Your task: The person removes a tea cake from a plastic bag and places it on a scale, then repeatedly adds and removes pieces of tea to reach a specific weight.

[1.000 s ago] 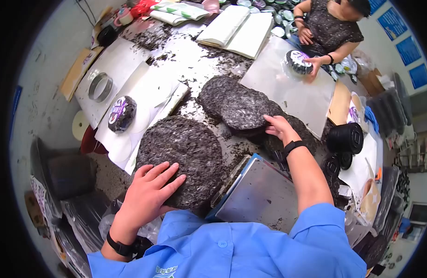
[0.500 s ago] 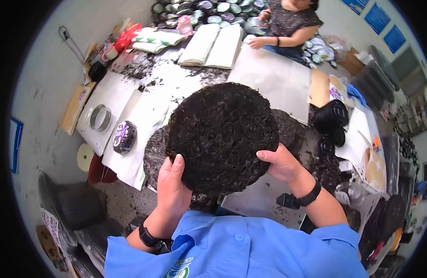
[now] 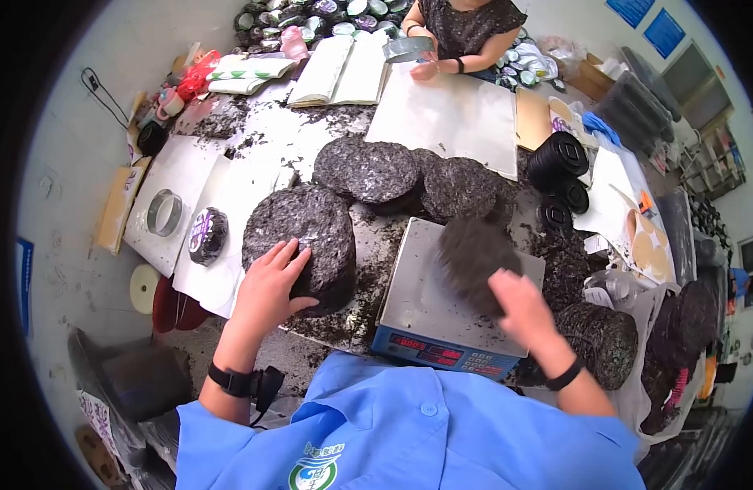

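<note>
My left hand [image 3: 272,279] lies with spread fingers on the side and top edge of a tall stack of dark round cakes of what looks like dried seaweed [image 3: 301,220]. Over the weighing scale [image 3: 413,282], my right hand [image 3: 523,306] has its fingers on the edge of a smaller dark seaweed cake [image 3: 474,261]. Both the cake and the hand are smeared by motion. Red digits glow on the scale's blue front. Behind the scale, more flat dark cakes [image 3: 376,173] lie overlapping in a row.
Across the table a person [image 3: 470,37] holds a metal ring [image 3: 409,49] over a pale board [image 3: 450,122]. A second ring [image 3: 164,212] and a wrapped cake [image 3: 207,237] lie at left. Black lidded tubs [image 3: 558,159] and rolled dark cakes [image 3: 601,343] stand at right.
The large cake that both hands held up is no longer raised. My hands have parted, left to the stack and right over the scale with a smaller cake. The other person has lifted a ring.
</note>
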The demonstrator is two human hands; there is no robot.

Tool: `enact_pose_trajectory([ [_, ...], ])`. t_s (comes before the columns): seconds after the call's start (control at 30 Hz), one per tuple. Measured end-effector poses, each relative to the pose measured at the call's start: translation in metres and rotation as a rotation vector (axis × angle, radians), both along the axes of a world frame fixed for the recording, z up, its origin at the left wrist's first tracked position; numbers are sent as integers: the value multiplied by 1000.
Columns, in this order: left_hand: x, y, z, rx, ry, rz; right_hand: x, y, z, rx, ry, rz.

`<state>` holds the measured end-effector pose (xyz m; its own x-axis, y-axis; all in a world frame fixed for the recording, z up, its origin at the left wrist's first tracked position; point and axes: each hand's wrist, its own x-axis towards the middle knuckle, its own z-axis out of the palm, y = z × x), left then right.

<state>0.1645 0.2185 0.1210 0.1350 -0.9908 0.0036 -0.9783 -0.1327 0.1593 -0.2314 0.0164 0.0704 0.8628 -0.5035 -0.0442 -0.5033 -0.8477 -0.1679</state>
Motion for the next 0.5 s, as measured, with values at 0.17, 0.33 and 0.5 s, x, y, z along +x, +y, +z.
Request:
enact_pose_trajectory([
  [0.17, 4, -2, 7, 37, 19, -20, -6, 41, -25, 120, 107, -100],
  [0.33, 0, -4, 4, -250, -97, 103, -13, 52, -11, 113, -68, -167],
  [0.5, -36, -8, 20, -936, 1436, 360, 8, 67, -3, 926, -771, -374],
])
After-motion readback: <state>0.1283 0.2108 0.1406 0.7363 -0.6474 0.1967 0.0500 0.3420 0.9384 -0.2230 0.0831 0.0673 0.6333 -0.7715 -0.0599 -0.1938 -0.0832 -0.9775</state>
